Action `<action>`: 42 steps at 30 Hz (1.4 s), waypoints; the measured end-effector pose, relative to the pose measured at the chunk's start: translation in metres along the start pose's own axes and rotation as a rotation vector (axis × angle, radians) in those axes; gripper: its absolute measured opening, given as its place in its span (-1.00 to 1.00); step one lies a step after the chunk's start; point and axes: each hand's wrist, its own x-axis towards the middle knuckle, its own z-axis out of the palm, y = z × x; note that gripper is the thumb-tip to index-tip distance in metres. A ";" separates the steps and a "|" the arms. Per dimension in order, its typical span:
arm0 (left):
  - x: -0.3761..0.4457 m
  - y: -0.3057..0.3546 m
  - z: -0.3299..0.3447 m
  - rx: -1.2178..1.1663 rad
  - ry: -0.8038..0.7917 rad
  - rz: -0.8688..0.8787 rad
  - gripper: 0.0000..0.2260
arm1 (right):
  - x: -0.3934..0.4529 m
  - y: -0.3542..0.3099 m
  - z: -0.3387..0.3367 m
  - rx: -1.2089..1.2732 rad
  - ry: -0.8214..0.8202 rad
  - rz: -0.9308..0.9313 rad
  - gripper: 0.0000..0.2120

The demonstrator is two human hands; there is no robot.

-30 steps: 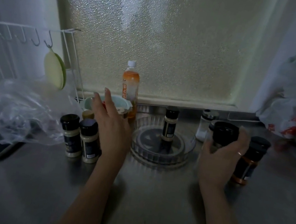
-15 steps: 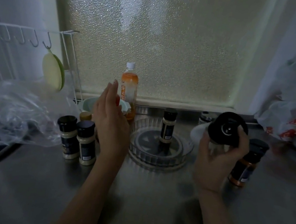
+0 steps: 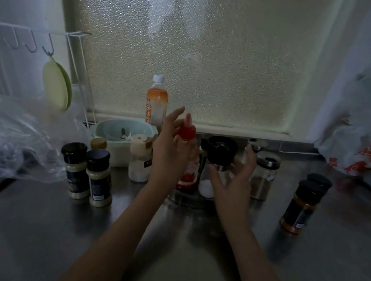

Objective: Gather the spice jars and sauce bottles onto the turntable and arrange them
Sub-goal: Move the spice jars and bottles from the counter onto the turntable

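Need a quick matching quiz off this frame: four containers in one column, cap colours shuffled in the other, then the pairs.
Things:
1. tall drink bottle by the window
2. sauce bottle at the left hand
3. orange spice jar on the right
4. small jar beside the bowl

Cap colours:
A. red
B. gold
C. white
D. black

Pairs: 1-C, 2-A, 3-D, 4-B

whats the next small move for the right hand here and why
Probably let go of the black-lidded jar and reach right for the orange spice jar. The right hand has the black-lidded jar low beside the red-capped bottle, seemingly on the turntable, while the orange one stands out on the counter.
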 end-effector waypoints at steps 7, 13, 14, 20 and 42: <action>-0.017 -0.018 -0.009 0.148 -0.153 -0.004 -0.44 | -0.014 -0.005 -0.008 -0.314 0.067 0.026 -0.46; -0.035 -0.016 -0.034 0.276 0.068 -0.005 -0.76 | -0.030 -0.031 -0.015 -0.709 -0.268 -0.367 -0.85; -0.039 -0.015 -0.038 0.311 0.127 -0.025 -0.80 | -0.034 -0.029 -0.011 -0.747 -0.393 -0.376 -0.84; -0.054 -0.024 -0.048 0.463 0.170 -0.285 -0.59 | -0.044 -0.010 -0.024 -0.607 -0.448 -0.240 -0.87; -0.019 -0.031 -0.054 0.241 0.259 -0.153 -0.60 | -0.057 -0.015 -0.038 -0.515 -0.338 -0.198 -0.61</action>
